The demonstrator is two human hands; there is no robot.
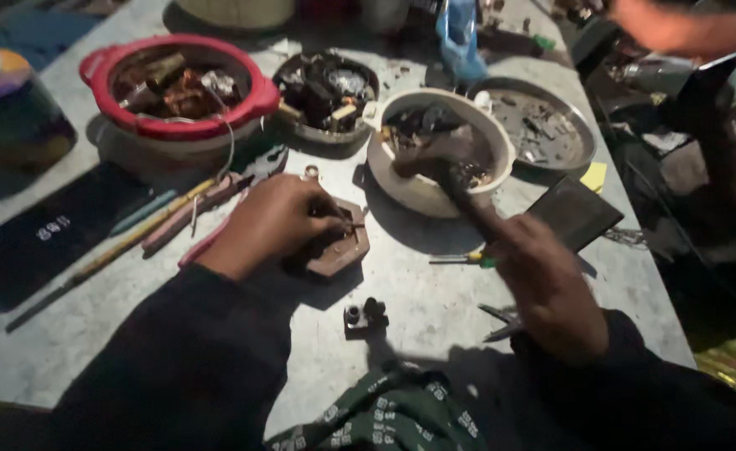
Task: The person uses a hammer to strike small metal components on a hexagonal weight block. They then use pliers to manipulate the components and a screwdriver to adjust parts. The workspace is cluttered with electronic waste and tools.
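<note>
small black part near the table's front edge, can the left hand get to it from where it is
Probably yes: the small black part lies bare on the table, just right of the left hand, which rests on a hexagonal block.

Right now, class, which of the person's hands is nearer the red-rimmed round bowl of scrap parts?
Left. The left hand lies just below the red-rimmed bowl; the right hand is far across the table.

Under the left hand's fingers [318, 209] sits a matt, rusty-brown metal block [339, 246] on a rough, scuffed grey desk [422, 305], while beyond the right hand's fingers [518, 242] a dull dark hammer [443, 163] crosses a smooth cream plastic bowl [422, 192]
</note>
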